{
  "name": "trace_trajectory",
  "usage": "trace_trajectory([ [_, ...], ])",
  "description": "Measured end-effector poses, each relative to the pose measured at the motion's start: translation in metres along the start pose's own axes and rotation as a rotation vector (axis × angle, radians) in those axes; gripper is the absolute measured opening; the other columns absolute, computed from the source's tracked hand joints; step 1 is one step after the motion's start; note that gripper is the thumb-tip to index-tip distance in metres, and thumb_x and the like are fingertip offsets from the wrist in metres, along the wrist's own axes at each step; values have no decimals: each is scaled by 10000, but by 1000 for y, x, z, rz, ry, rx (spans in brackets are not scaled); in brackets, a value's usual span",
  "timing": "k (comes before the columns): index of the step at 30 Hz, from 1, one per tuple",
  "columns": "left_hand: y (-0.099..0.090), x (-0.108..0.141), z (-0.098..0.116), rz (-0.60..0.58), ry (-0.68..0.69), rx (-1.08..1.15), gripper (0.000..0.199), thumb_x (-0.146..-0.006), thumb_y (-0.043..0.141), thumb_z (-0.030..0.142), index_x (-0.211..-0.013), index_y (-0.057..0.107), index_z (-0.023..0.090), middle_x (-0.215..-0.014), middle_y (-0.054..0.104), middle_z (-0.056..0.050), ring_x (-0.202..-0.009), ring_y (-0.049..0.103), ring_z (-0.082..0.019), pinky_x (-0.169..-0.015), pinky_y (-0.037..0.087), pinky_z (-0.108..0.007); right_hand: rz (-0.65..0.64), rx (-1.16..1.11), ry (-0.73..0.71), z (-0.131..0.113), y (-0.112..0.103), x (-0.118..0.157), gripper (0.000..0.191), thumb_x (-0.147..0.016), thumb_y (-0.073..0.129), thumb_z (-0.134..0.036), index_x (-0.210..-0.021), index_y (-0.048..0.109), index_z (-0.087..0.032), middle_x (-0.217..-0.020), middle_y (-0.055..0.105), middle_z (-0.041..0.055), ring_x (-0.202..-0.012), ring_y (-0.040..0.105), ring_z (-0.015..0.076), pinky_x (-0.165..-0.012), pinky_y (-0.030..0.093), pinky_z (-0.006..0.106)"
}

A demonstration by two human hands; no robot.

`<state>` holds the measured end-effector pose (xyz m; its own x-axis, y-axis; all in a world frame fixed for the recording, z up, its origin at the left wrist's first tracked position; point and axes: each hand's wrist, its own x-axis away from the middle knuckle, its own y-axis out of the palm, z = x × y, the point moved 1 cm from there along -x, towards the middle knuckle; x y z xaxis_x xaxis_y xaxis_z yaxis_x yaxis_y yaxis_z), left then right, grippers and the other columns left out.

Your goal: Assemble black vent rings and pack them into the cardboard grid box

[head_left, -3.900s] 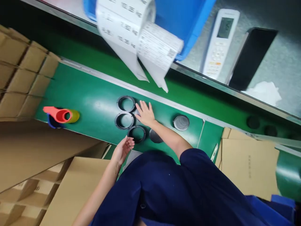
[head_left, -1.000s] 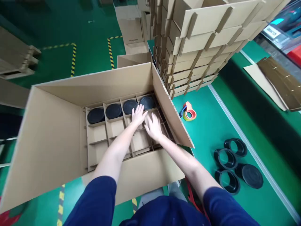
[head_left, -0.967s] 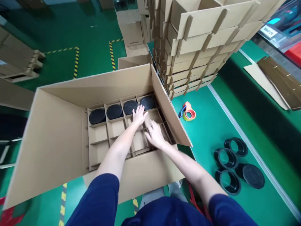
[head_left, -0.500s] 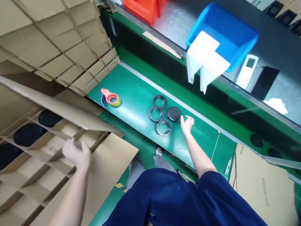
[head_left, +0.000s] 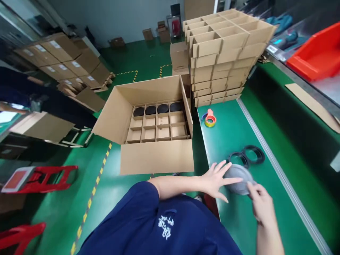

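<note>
Over the green table (head_left: 233, 223), my right hand (head_left: 261, 200) grips the right edge of a round black disc (head_left: 238, 180). My left hand (head_left: 216, 179) is spread wide, its fingers reaching to the left part of the disc. Black rings (head_left: 253, 154) lie just beyond the disc, one partly covered by it. An orange and yellow tape dispenser (head_left: 210, 118) sits farther along the table. To the left stands an open cardboard box (head_left: 156, 157) with dividers, and a row of black round parts (head_left: 163, 108) fills its far compartments.
Stacked cardboard dividers (head_left: 220, 71) rise at the table's far end. A red bin (head_left: 316, 53) sits on the shelf at right. Another person's dark sleeve (head_left: 16, 85) shows at far left, near red stands (head_left: 58, 177).
The view has turned left towards the box. My left hand has moved from the box to the disc, and my right hand has taken hold of the disc's edge.
</note>
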<state>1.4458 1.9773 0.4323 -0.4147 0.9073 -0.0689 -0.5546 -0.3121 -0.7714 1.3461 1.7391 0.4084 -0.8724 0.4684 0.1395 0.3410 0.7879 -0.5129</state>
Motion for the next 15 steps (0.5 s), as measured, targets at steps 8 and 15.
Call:
trace_trajectory([
  [8,-101,115,-103,11,-452,-26,1086,-657,849,476,-1609,333,404,-1651,283,-184,-1501,273,-501,-1058,424,-721,-490,-199,-28,-119,203,-4,559,-821,619,-769,-842,694,-216,-1166,733,135,-1184,659,315,-954,567,429],
  [15,-254,281,-321,561,-1469,-187,1041,-759,794,474,-1640,248,369,-1716,137,-165,-1557,156,-466,-1159,320,-713,-827,-218,168,-152,298,-35,588,-782,696,-765,-898,719,-188,-1217,728,167,-1244,643,340,-1143,438,481],
])
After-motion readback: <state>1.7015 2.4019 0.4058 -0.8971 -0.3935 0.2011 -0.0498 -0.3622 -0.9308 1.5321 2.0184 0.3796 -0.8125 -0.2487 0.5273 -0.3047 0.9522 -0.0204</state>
